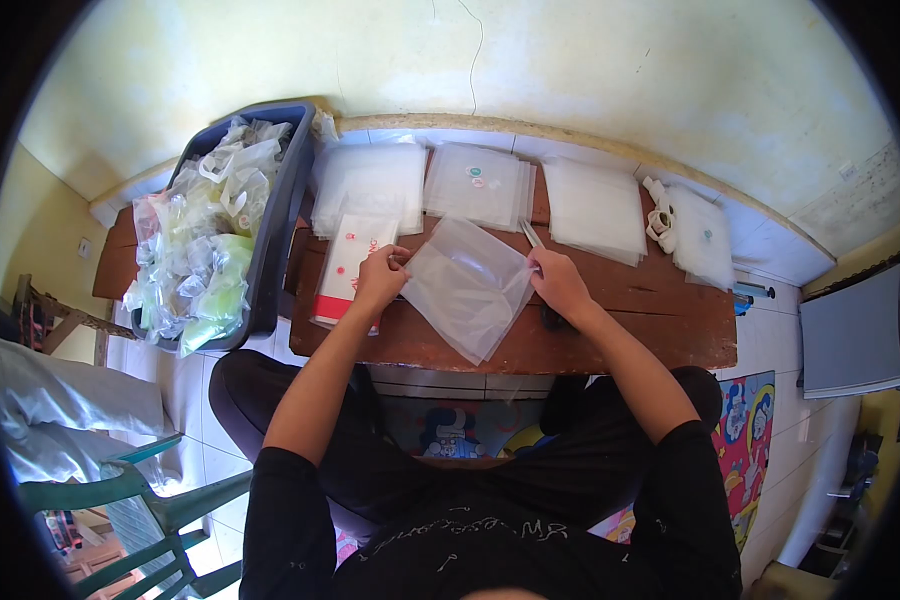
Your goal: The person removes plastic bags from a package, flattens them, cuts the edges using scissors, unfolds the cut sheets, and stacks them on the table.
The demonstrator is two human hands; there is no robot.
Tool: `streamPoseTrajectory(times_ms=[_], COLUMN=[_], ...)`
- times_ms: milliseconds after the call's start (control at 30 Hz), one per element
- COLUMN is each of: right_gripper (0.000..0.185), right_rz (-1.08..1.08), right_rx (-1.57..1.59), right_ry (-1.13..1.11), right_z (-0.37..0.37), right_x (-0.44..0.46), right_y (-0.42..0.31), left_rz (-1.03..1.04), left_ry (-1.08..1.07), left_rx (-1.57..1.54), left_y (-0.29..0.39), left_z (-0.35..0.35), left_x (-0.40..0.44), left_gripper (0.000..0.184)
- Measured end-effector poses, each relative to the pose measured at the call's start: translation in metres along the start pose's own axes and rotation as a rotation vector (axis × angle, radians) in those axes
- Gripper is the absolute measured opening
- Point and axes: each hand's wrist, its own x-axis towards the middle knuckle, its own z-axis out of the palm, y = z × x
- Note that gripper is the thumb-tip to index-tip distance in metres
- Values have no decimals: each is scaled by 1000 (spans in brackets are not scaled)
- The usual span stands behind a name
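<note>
Near front table edge (pixel 415 350), plastic bag (pixel 470 295) between hands (pixel 562 284)

just one head cam; it looks forward and steeply down over the black shirt (pixel 470 535) to the left hand (pixel 378 277) and right hand (pixel 560 283), pretty near; super wide, wall (pixel 560 60) curving across the top, corners rounded off black

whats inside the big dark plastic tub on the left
Inside the tub is a heap of crumpled plastic bags, mostly clear or whitish, some tinted green. The heap covers the tub's floor, so anything lower down cannot be seen.
</note>
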Motion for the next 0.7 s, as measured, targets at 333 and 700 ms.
streamPoseTrajectory(times_ms=[333, 700], right_gripper=[15, 26], right_rz=[265, 64], right_rx=[-151, -182], right_ry=[207, 10], right_z=[-14, -7], right_x=[12, 6], right_y=[-5, -5], left_rz=[23, 66], left_ry=[-26, -90], left_rx=[-130, -200], left_y=[-2, -2], left_z=[2, 1], left_x=[4, 3], left_gripper=[36, 33])
